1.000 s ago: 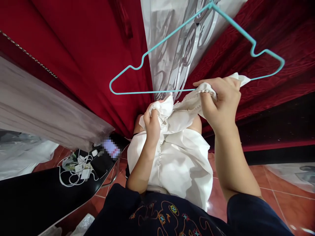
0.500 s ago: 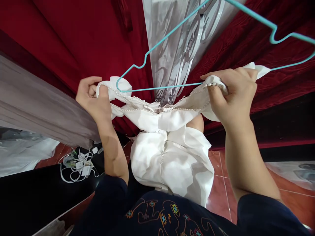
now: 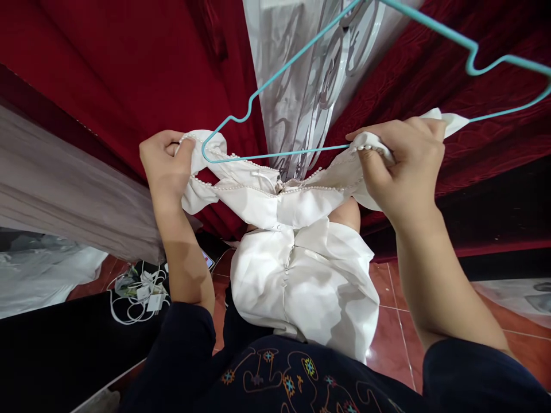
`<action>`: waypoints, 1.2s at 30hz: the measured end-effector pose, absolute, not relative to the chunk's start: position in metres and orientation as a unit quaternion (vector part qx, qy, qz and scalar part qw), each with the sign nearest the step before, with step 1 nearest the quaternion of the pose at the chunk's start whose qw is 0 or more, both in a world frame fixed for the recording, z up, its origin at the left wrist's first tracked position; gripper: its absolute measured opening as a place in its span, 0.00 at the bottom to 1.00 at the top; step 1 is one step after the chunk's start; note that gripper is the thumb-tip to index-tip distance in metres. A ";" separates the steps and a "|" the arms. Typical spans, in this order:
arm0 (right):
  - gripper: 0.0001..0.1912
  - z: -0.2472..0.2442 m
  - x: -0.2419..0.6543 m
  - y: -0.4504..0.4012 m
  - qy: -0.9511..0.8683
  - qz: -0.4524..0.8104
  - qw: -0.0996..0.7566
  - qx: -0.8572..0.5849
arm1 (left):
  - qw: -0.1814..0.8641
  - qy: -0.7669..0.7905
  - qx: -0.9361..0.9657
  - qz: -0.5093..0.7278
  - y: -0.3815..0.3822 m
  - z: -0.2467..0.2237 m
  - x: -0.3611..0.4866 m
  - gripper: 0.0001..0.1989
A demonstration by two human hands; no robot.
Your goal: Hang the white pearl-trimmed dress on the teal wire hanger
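White garment stretched at its top between my two hands, the rest bunched over my knees.
My left hand is closed on one end of the top, fingers curled; my right hand grips the other, where the thin lower bar of a notched turquoise hanger runs in by my fingers. The cloth is smooth with a soft sheen, edged in pearl-like beads, small buttons down its middle. Inside the top lies a narrow white strip, perhaps a loop or tag; it's too small to tell. Colourful stitching decorates my dark shirt.
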State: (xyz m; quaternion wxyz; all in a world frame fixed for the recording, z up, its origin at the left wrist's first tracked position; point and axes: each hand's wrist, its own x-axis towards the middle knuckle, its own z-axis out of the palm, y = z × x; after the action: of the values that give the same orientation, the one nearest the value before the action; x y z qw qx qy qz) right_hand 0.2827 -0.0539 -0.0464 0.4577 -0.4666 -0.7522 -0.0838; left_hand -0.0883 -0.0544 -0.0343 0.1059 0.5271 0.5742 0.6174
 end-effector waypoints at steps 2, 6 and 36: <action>0.13 -0.045 0.281 -0.056 -0.753 -0.079 0.454 -0.469 | 0.073 0.564 0.521 0.637 -0.055 -0.027 -0.085 0.09; 0.14 -0.044 0.280 -0.057 -0.758 -0.065 0.434 -0.483 | 0.044 0.535 0.548 0.641 -0.056 0.000 -0.050 0.14; 0.09 -0.070 0.246 -0.072 -0.676 -0.028 0.599 -0.428 | 0.531 0.262 0.368 0.717 -0.064 -0.055 0.120 0.26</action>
State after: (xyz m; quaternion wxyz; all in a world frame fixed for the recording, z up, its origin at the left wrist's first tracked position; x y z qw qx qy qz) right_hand 0.2456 -0.0719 -0.0697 0.5992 -0.4276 -0.6762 -0.0283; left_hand 0.1201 -0.0636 -0.0555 0.5312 0.3683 0.2622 0.7165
